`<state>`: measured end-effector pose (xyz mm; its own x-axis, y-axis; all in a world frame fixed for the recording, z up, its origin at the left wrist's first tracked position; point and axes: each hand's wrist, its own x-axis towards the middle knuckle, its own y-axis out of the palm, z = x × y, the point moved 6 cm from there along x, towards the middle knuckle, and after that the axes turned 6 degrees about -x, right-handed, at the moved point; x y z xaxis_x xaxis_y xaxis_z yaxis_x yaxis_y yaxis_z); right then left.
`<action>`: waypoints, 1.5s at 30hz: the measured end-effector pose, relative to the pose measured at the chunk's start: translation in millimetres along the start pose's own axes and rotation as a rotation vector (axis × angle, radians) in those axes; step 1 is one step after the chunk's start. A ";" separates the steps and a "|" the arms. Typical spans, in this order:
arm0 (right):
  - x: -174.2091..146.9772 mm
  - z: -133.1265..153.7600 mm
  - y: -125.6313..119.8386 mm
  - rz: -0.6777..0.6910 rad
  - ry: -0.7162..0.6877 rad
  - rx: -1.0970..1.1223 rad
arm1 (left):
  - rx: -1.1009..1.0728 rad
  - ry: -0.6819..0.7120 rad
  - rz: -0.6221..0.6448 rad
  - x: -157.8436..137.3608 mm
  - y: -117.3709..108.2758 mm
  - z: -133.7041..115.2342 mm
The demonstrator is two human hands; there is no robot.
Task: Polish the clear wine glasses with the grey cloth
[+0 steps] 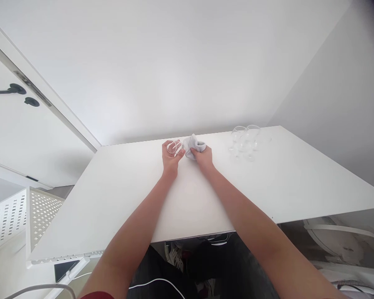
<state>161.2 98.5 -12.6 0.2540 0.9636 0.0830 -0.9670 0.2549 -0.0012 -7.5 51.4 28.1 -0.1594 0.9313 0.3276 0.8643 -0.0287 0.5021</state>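
Observation:
Near the far edge of the white table (131,178), my left hand (170,160) is closed around a clear wine glass (173,147); its stem is hard to make out. Just to the right, my right hand (205,158) grips a bunched light grey cloth (191,148). Part of the cloth is folded over near the fingers, and it lies close against the glass. Whether the cloth reaches inside the glass I cannot tell.
Several clear stemmed glasses (244,141) stand together at the back right of the table, close to the wall (180,62). A white perforated panel (45,209) adjoins the table's left side. Farther left is a door with a dark handle (17,89).

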 end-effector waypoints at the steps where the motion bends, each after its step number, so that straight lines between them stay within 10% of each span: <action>1: 0.6 -0.5 -2.2 -0.024 0.008 0.027 | 0.003 0.007 -0.003 0.5 -0.8 0.2; 8: -6.4 -0.7 -36.8 -0.420 0.058 0.064 | -0.070 0.032 -0.044 4.2 -8.7 1.9; 17: -6.4 10.2 24.2 0.265 0.037 0.420 | 0.031 0.043 0.044 -0.6 2.1 -2.7; 28: -1.5 -0.6 -5.5 -0.036 0.080 0.112 | 0.098 0.052 0.083 -4.0 7.3 -7.3; 37: -3.8 1.0 10.0 0.127 0.119 0.300 | 0.094 0.064 0.130 -3.0 9.6 -5.2; 45: 1.1 0.3 -13.5 -0.141 0.036 0.060 | 0.134 0.046 0.152 -4.0 10.7 -5.5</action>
<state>174.5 96.2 -12.2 0.3869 0.9211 0.0422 -0.9209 0.3837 0.0680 -0.2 45.3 36.6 -0.0413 0.9024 0.4290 0.9353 -0.1161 0.3343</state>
